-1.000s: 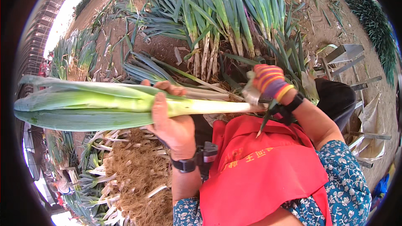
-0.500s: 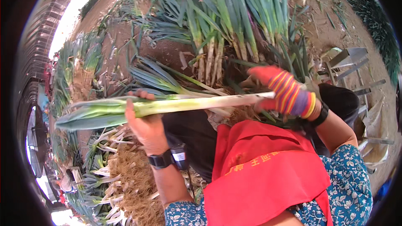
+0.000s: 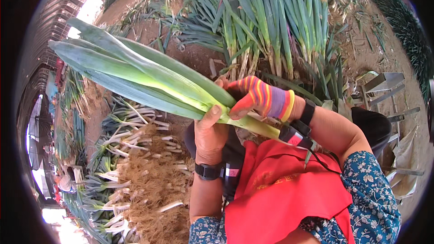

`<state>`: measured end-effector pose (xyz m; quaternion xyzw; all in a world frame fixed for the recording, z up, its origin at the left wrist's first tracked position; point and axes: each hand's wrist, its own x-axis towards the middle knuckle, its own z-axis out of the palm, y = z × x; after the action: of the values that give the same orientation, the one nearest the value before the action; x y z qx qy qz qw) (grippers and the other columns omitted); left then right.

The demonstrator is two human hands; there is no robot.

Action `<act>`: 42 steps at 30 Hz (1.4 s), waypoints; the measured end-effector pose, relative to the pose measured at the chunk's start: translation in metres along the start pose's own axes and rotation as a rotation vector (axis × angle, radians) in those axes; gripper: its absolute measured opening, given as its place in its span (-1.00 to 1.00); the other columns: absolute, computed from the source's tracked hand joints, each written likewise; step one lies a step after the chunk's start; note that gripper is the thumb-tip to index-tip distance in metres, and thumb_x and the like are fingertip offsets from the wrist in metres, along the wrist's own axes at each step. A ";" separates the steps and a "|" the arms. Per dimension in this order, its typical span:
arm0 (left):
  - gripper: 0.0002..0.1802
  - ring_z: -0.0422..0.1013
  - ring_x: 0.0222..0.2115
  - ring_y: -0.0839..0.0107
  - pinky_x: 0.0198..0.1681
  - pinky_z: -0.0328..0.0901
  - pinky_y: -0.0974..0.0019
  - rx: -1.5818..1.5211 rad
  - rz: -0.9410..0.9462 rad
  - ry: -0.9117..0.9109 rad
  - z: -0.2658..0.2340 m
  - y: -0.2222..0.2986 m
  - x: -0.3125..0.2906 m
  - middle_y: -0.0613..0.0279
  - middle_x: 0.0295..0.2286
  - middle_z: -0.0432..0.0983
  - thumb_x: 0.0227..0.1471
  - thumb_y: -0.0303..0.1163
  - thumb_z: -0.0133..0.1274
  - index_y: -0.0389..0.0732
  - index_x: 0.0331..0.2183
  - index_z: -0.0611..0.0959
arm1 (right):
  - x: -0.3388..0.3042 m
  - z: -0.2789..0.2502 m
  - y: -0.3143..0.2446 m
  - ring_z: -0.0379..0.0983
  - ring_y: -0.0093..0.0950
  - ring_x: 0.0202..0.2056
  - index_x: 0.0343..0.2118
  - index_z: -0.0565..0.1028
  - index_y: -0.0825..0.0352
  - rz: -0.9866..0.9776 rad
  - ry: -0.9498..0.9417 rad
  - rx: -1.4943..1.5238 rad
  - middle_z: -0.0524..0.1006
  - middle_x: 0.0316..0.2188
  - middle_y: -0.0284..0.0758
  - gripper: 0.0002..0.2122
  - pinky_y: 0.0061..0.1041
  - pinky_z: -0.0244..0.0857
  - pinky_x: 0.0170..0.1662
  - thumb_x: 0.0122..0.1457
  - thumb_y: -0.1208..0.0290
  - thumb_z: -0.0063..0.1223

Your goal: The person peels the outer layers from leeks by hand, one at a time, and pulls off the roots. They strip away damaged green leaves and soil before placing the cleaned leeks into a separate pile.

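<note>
A large leek slants across my lap, its broad green leaves fanned to the upper left and its pale stalk toward my apron. My bare left hand wraps the stalk from below, thumb on top where the leaves part. Beside it, my right hand, in a striped orange and purple glove, grips the same spot with its fingers closed around the leaf base. The stalk's lower end passes behind my right wrist and is hidden there. A red apron covers my lap.
Left of my legs lies a heap of leeks with brown roots. Tall green leeks stand bundled ahead on the soil. A metal frame stool stands at the right. More bundles line the far left.
The leek has swung from nearly level to a slant, leaves raised and nearer. My right hand moved from its root end to the leaf base, beside my left hand.
</note>
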<state>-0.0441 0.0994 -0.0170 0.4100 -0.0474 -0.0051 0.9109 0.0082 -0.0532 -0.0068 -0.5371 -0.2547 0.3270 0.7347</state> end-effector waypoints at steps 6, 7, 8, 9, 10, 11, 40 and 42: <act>-0.47 0.37 -0.15 0.22 -0.01 0.23 0.16 0.027 0.082 0.176 0.001 -0.001 -0.006 0.07 -0.20 0.42 -0.19 -0.46 0.09 -0.33 -0.09 0.40 | 0.004 0.010 -0.005 0.37 -0.68 -0.38 -0.29 0.50 0.43 0.019 0.039 0.084 0.52 -0.46 -0.41 -0.64 -0.63 0.27 -0.27 -0.28 0.56 0.18; -0.57 0.41 -0.24 0.26 -0.11 0.31 0.23 -0.027 0.096 0.213 0.001 -0.004 -0.003 0.10 -0.26 0.45 -0.16 -0.52 0.04 -0.35 -0.14 0.42 | 0.003 0.012 -0.005 0.35 -0.69 -0.40 -0.30 0.50 0.44 -0.012 0.134 -0.211 0.52 -0.49 -0.39 -0.65 -0.62 0.27 -0.29 -0.28 0.54 0.19; -0.57 0.41 -0.24 0.26 -0.11 0.31 0.23 -0.030 0.095 0.209 -0.001 -0.005 -0.001 0.10 -0.26 0.45 -0.16 -0.52 0.04 -0.35 -0.14 0.42 | 0.001 0.015 -0.005 0.34 -0.71 -0.43 -0.31 0.50 0.45 -0.042 0.230 -0.506 0.51 -0.52 -0.37 -0.65 -0.62 0.27 -0.32 -0.27 0.52 0.20; -0.60 0.42 -0.27 0.27 -0.14 0.33 0.25 -0.054 0.026 0.292 -0.008 -0.006 0.001 0.11 -0.28 0.45 -0.13 -0.52 0.03 -0.38 -0.16 0.43 | -0.007 0.022 -0.005 0.32 -0.72 -0.44 -0.29 0.48 0.46 -0.090 0.210 -0.495 0.50 -0.54 -0.33 -0.64 -0.62 0.25 -0.34 -0.26 0.51 0.22; -0.64 0.43 -0.30 0.28 -0.18 0.35 0.27 -0.078 -0.039 0.382 -0.018 -0.006 0.000 0.12 -0.29 0.45 -0.10 -0.52 0.02 -0.40 -0.18 0.43 | -0.024 0.035 -0.017 0.32 -0.70 -0.49 -0.31 0.51 0.41 -0.147 0.155 -0.278 0.46 -0.57 -0.34 -0.69 -0.60 0.24 -0.39 -0.24 0.54 0.18; -0.70 0.43 -0.35 0.25 -0.21 0.37 0.27 -0.140 0.006 0.542 -0.051 -0.016 0.007 0.12 -0.33 0.45 -0.04 -0.51 0.00 -0.42 -0.21 0.45 | -0.036 0.041 -0.024 0.31 -0.70 -0.48 -0.31 0.50 0.41 -0.140 0.114 -0.250 0.45 -0.56 -0.37 -0.68 -0.61 0.23 -0.39 -0.24 0.54 0.18; -0.69 0.36 -0.20 0.19 -0.07 0.25 0.19 -0.206 -0.197 0.309 0.006 -0.022 -0.017 0.01 -0.28 0.42 0.05 -0.33 0.00 -0.35 -0.23 0.41 | -0.048 0.009 0.048 0.36 -0.26 -0.41 -0.55 0.45 0.22 -0.383 0.481 -1.337 0.43 -0.49 -0.30 -0.83 -0.31 0.22 -0.37 -0.18 0.29 0.15; -0.67 0.37 -0.21 0.19 -0.09 0.26 0.18 -0.211 -0.212 0.359 -0.001 -0.030 -0.017 0.00 -0.28 0.42 0.05 -0.32 0.01 -0.36 -0.22 0.41 | -0.049 0.013 0.054 0.34 -0.20 -0.47 -0.49 0.44 0.29 -0.506 0.515 -1.377 0.41 -0.54 -0.26 -0.77 -0.26 0.24 -0.37 -0.20 0.32 0.21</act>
<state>-0.0598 0.0807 -0.0417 0.3094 0.1593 -0.0325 0.9369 -0.0447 -0.0710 -0.0561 -0.8571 -0.3365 -0.2176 0.3237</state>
